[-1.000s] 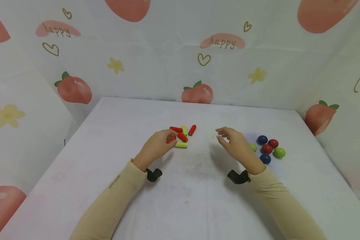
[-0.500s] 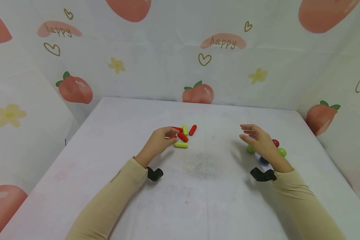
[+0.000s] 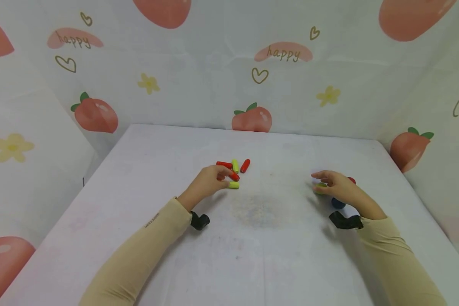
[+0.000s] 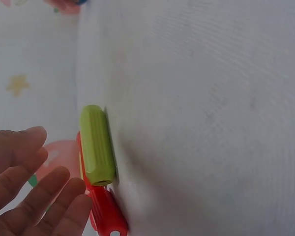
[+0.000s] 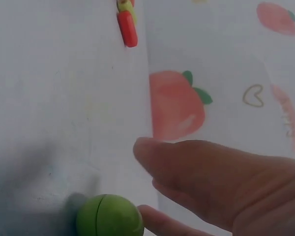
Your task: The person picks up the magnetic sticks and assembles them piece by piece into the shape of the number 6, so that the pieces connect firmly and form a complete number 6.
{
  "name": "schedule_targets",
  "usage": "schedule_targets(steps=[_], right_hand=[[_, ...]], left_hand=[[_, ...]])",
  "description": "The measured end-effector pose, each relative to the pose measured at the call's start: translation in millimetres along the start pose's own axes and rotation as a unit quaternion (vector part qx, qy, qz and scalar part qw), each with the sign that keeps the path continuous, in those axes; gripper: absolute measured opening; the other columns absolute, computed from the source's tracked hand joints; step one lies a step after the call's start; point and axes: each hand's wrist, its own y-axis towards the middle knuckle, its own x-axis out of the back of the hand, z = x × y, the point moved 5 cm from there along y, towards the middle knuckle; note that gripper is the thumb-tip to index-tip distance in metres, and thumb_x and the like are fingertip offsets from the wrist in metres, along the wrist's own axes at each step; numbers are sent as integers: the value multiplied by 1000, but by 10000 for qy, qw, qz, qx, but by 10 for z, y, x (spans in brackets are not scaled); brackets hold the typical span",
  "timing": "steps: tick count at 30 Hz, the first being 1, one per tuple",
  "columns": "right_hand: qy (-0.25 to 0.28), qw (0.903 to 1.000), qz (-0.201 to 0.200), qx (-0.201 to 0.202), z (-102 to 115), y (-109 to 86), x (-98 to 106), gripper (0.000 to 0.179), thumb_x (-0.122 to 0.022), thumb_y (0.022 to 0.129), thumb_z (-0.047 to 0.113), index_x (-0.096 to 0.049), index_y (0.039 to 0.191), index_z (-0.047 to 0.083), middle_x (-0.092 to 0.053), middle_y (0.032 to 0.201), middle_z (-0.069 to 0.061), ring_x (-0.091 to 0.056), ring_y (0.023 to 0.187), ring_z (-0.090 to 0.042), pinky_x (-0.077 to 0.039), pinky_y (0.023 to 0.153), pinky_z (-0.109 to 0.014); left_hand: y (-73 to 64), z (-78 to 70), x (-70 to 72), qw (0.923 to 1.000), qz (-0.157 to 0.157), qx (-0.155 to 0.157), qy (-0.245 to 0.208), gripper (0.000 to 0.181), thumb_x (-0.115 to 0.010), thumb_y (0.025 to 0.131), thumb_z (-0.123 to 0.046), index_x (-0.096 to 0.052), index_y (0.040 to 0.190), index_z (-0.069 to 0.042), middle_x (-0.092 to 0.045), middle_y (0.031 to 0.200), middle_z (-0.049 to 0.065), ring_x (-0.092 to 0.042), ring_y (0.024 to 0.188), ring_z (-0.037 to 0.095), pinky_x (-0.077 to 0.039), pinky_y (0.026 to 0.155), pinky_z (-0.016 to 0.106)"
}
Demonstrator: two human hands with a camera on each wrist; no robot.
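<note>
My left hand (image 3: 208, 180) hovers beside a small group of short plastic cylinders, fingers loosely spread and holding nothing. Nearest it lies a ribbed yellow-green cylinder (image 4: 96, 145), with a hole in its end. A red cylinder (image 4: 107, 211) lies by the fingertips in the left wrist view. Over on the right, my right hand (image 3: 340, 187) is around a glossy green ball (image 5: 110, 216) with a thin seam, thumb and fingers parted. One fingertip is right at the ball's side in the right wrist view. Behind this hand a dark blue ball (image 3: 338, 203) shows partly.
Another yellow-green cylinder (image 3: 235, 166) and a red cylinder (image 3: 245, 165) lie farther back. A red ball (image 3: 352, 180) peeks out past the right hand, which hides other balls. The white table (image 3: 260, 259) ends at a fruit-printed backdrop (image 3: 199, 76).
My right hand has moved right from mid-table to the balls, then lowered around the green one. The left hand has shifted slightly right, covering more of the near yellow-green cylinder.
</note>
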Motion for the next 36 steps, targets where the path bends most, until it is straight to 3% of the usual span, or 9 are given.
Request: schedule_targets(steps=[7,13,22,36], right_hand=[[-109,9997,157,-149,-58,16,-22,49,-65,93,21,-52,132,-6,-48,136,-31,-44,125,-52,-41,99,-59],[-299,9992,229,-151,-59,18,-23,45,-67,90,16,-55,128,-6,-49,133,-32,-46,121,-53,-45,95,-57],[-528,9983,238,-84,-68,40,-25,32,-64,89,6,-61,119,-6,-57,124,-30,-51,117,-52,-48,92,-54],[-572,9978,308,-126,-79,90,-20,32,-68,86,7,-65,116,-3,-60,123,-27,-55,114,-48,-48,89,-46]], left_hand=[[41,8,-45,9995,144,-55,267,26,-68,89,-14,-69,115,-18,-66,117,3,-57,108,22,-52,88,37],[77,13,-85,9989,298,106,338,28,-68,88,-11,-70,114,-18,-66,119,2,-58,109,21,-53,85,34],[166,-66,-149,9930,457,59,1086,28,-68,86,-4,-71,114,-10,-69,108,4,-60,99,18,-53,86,30],[212,-104,-195,9897,498,19,1340,28,-70,85,-2,-72,111,-11,-69,102,1,-59,94,16,-52,85,29]])
